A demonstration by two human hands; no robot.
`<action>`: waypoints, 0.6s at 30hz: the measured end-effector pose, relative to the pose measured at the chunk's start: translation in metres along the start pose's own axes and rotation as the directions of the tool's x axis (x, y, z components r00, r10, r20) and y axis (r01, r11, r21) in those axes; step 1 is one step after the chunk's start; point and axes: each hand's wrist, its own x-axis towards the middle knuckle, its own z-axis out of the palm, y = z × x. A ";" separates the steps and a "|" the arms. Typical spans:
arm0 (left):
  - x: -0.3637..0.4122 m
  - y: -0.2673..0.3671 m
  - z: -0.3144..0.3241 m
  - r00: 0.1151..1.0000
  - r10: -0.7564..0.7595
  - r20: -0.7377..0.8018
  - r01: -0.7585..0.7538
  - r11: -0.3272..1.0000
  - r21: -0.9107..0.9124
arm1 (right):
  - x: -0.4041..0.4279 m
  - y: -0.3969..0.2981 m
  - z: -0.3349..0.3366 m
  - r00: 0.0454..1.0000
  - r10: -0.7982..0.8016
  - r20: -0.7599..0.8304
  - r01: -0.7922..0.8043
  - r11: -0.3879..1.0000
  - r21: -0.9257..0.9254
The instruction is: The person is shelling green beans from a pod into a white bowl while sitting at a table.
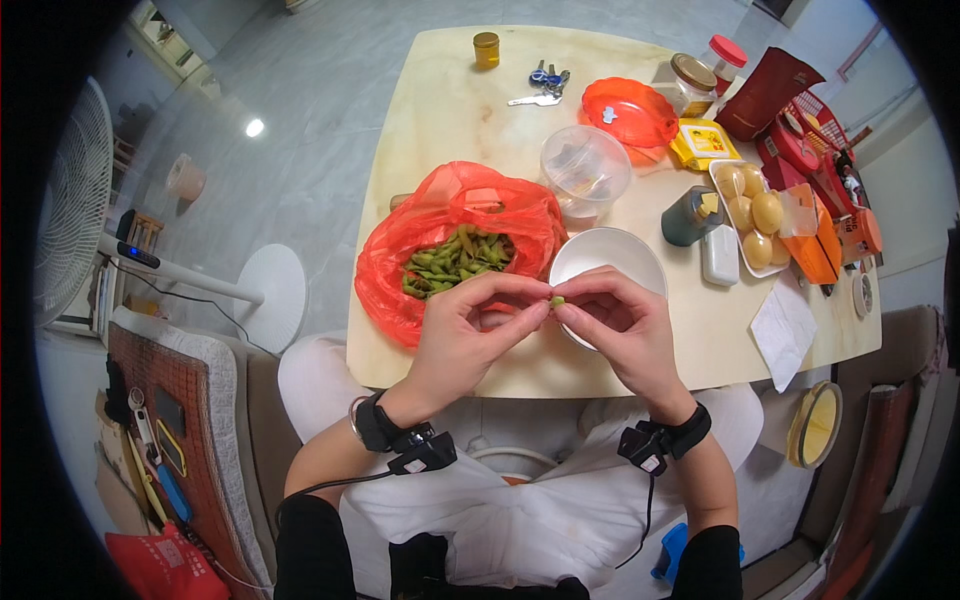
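My left hand point(472, 337) and my right hand point(626, 330) meet at the fingertips over the near left rim of a white bowl point(611, 251). Between both thumbs and forefingers I pinch a small green piece of a soybean pod point(557, 301), mostly hidden by the fingers. Left of the bowl lies an open red plastic bag point(386, 262) with many green soybean pods point(457, 259) inside, its near right side partly behind my left hand. What the bowl holds is largely hidden by my hands.
Behind the bowl stands a clear plastic tub point(585, 169). A dark bottle point(686, 217), a white case point(721, 255) and a tray of round yellowish items point(757, 210) are to its right. Farther back are a red plastic dish point(630, 112), keys point(547, 82) and a small jar point(486, 51).
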 end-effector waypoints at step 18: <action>0.001 0.002 -0.001 0.998 -0.061 -0.020 0.060 0.997 -0.046 | 0.000 0.006 0.006 0.961 -0.269 -0.067 0.236 0.919 -0.315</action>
